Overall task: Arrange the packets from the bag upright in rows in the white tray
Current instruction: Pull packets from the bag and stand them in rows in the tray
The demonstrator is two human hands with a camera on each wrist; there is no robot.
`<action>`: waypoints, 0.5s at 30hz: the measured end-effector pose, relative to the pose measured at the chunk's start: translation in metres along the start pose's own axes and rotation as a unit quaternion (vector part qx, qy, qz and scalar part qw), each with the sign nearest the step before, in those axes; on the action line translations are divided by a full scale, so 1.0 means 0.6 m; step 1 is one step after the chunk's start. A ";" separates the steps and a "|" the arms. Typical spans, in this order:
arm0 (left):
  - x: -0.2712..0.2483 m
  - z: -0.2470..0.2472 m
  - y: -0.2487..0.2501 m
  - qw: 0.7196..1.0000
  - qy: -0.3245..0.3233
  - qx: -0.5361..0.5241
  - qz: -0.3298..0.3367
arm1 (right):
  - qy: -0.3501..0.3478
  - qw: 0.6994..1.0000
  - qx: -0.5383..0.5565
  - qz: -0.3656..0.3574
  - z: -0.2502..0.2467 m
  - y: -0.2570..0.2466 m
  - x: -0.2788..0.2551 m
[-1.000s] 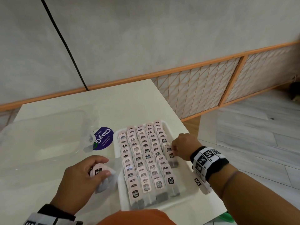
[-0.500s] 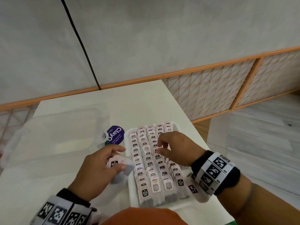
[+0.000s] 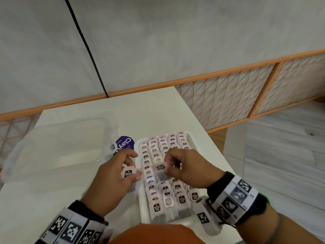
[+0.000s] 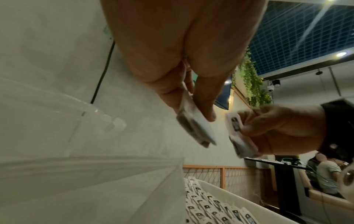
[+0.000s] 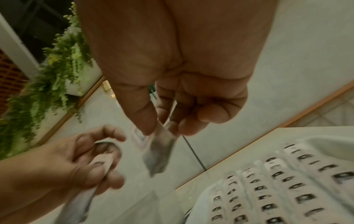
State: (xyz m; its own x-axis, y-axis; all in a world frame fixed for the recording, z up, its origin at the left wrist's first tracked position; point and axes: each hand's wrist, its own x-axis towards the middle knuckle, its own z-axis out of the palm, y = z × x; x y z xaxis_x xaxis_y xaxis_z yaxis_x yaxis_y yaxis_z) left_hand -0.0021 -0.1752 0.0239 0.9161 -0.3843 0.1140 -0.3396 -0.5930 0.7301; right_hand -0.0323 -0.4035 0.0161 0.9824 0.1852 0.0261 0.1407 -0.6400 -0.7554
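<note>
Above the white tray (image 3: 190,138), your right hand (image 3: 186,169) pinches a single packet (image 3: 160,167) by its upper end between thumb and fingers (image 5: 141,116), so that it hangs clear of the rows below. The right wrist view shows the same packet (image 5: 159,153) dangling, blurred, with its lower end free. Just to the left of the tray's edge, your left hand (image 3: 112,178) grips a small stack of packets (image 3: 128,173), thumb on the printed face and fingers curled behind; in the left wrist view the stack (image 4: 193,127) juts out past the thumb, and the two hands are near each other but apart.

The tray sits on the white surface (image 3: 123,110) near its right edge, and the packets in rows (image 3: 165,192) stand upright and fill most of it, labels facing you. To the left of the tray lies the clear plastic bag (image 3: 58,145), flattened on the surface, with a purple round label (image 3: 125,143) at the end nearest the tray. Both your wrists wear bands with black-and-white markers (image 3: 235,199).
</note>
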 end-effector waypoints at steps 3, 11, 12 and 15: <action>-0.007 -0.005 -0.002 1.000 0.019 0.021 0.000 | 0.047 0.995 0.018 0.081 -0.033 0.034 -0.012; -0.017 -0.005 -0.009 0.999 0.006 0.031 -0.039 | 0.040 0.976 -0.048 0.206 -0.070 0.134 -0.041; -0.018 -0.005 -0.009 0.999 0.005 0.032 -0.043 | 0.007 0.974 -0.086 0.210 -0.068 0.140 -0.043; -0.018 -0.004 -0.009 0.998 0.006 0.039 -0.056 | -0.073 0.957 -0.188 0.206 -0.057 0.150 -0.046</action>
State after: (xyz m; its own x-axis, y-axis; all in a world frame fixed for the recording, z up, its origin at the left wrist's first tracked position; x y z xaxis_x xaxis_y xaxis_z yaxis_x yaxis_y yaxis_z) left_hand -0.0100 -0.1661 0.0204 0.9515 -0.3045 0.0438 -0.2509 -0.6855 0.6835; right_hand -0.0428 -0.4920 -0.0304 0.9398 -0.0564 -0.3369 -0.1943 -0.8995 -0.3913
